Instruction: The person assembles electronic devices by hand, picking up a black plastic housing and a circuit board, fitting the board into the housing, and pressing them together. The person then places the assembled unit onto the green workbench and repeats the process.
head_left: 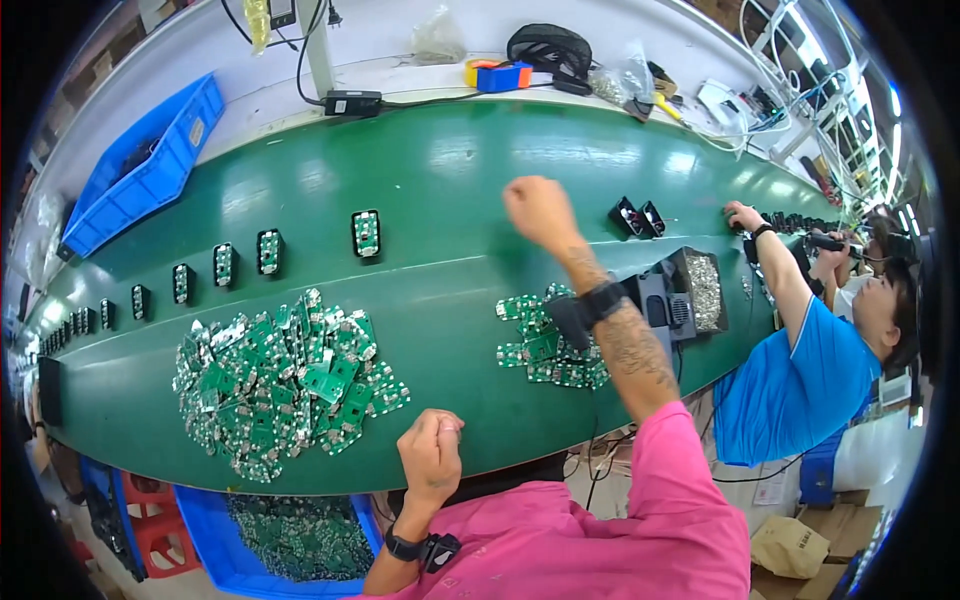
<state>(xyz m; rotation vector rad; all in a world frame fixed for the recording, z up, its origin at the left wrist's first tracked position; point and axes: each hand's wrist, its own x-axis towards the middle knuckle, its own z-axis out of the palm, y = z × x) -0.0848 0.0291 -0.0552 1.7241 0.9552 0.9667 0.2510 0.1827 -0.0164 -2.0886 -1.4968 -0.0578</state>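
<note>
My left hand (pixel 430 455) is curled closed near the table's front edge, between two piles of green circuit boards. The larger pile (pixel 290 385) lies to its left, the smaller pile (pixel 545 345) to its right. Out over the middle of the green table (pixel 450 160), my right hand (pixel 540 212) is also closed, and its forearm passes over the smaller pile. The inside of each hand is hidden. Left of my right hand stands a black housing with a green board in it (pixel 367 233). Two black housings (pixel 637 217) without visible boards stand to its right.
A row of board-filled housings (pixel 182 284) runs leftward. Blue bins sit at back left (pixel 150 165) and below the table (pixel 210 540). A grey box of small metal parts (pixel 703 290) stands right. A co-worker in blue (pixel 810 375) reaches in. Tape dispenser (pixel 498 76) sits behind.
</note>
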